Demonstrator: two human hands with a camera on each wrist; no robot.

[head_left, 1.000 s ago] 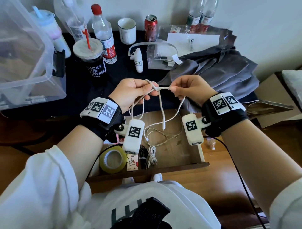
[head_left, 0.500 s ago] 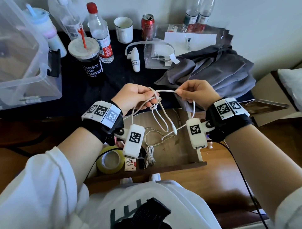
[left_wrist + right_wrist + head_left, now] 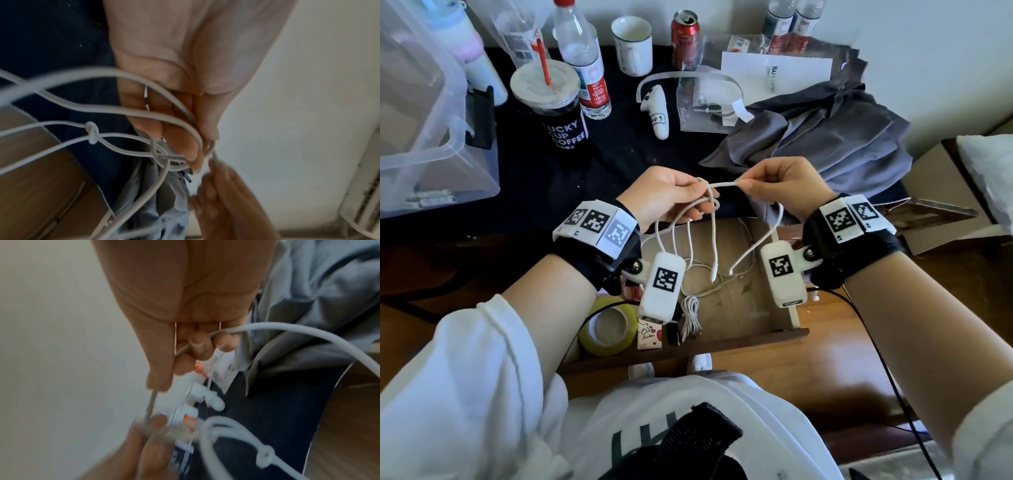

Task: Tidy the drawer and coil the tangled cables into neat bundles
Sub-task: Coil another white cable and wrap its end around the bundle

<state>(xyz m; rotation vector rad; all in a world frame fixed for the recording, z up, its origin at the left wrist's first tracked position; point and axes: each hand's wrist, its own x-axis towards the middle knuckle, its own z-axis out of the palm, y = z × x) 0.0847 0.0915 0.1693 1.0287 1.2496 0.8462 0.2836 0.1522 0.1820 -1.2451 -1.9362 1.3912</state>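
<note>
Hands closer, white cable (image 3: 722, 185) knotted, looped

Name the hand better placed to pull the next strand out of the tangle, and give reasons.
Probably the right hand. It pinches a single stretch of the white cable and can draw it away, while the left hand grips the gathered loops around the knot, so it serves better as the anchor.

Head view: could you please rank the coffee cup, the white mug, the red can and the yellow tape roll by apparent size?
1. coffee cup
2. yellow tape roll, nearer the camera, so unsure
3. white mug
4. red can, partly hidden behind a plastic bag
</note>
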